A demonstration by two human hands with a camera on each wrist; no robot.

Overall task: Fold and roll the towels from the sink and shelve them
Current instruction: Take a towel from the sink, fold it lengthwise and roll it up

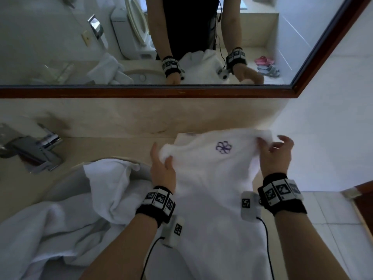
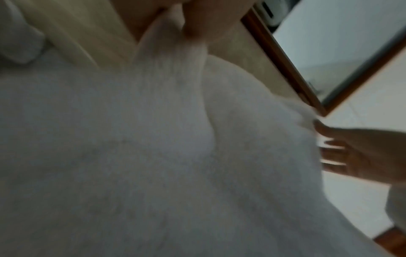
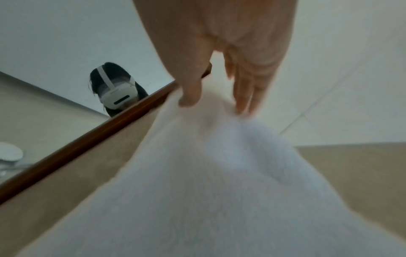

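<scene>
Towel with a purple flower mark is spread in front of the person, its far edge over the counter and the rest running down toward the body. It is white and fluffy. The left hand pinches the far left corner, with the thumb and fingers closed on a bunch of cloth. The right hand pinches the far right corner between thumb and fingertips, and its other fingers stick out loosely; the right wrist view shows the thumb and fingers pressed on the cloth edge. Between the two hands the far edge is pulled up and looks a bit wrinkled. More towels lie in a heap in the sink, just left of the left arm, and one of them hangs over the rim. The tap stands at the back left of the sink. Behind the counter is a mirror with a brown frame, which shows both hands and the towel. Each wrist wears a black band with small square marks.
</scene>
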